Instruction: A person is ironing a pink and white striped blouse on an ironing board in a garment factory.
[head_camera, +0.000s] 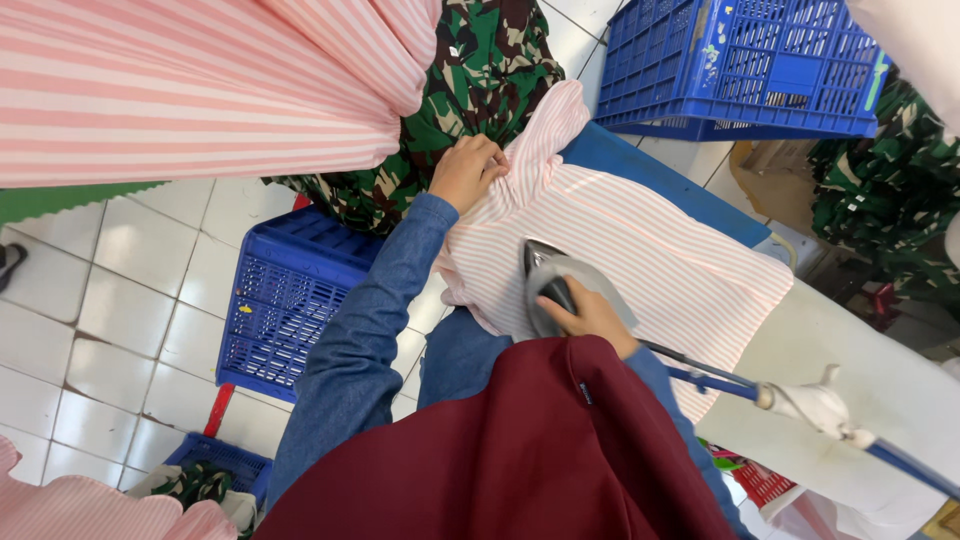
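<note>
Two hands are at work on a pink-and-white striped garment (640, 250) spread over a padded ironing board (860, 370). Much is hidden: the right hand (590, 315) is closed around the handle of a grey iron (545, 285), yet its fingers curl out of sight beneath, and a dark red cloth (520, 450) at the bottom of the view covers most of the right forearm. The iron's soleplate rests flat on the striped fabric near the board's near edge, and its blue hose (720, 382) runs off to the lower right, partly wrapped in white cloth. The left hand (465, 170), in a blue denim sleeve (370, 330), bunches the garment's far end in a tight pinch; what lies under that fold cannot be made out. More striped cloth (200, 90) hangs across the upper left, cut off by the frame. Camouflage fabric (480, 70) is heaped beyond the board. Blue plastic crates (290, 290) stand on a white tiled floor (120, 290), one at the left and another at the upper right.
</note>
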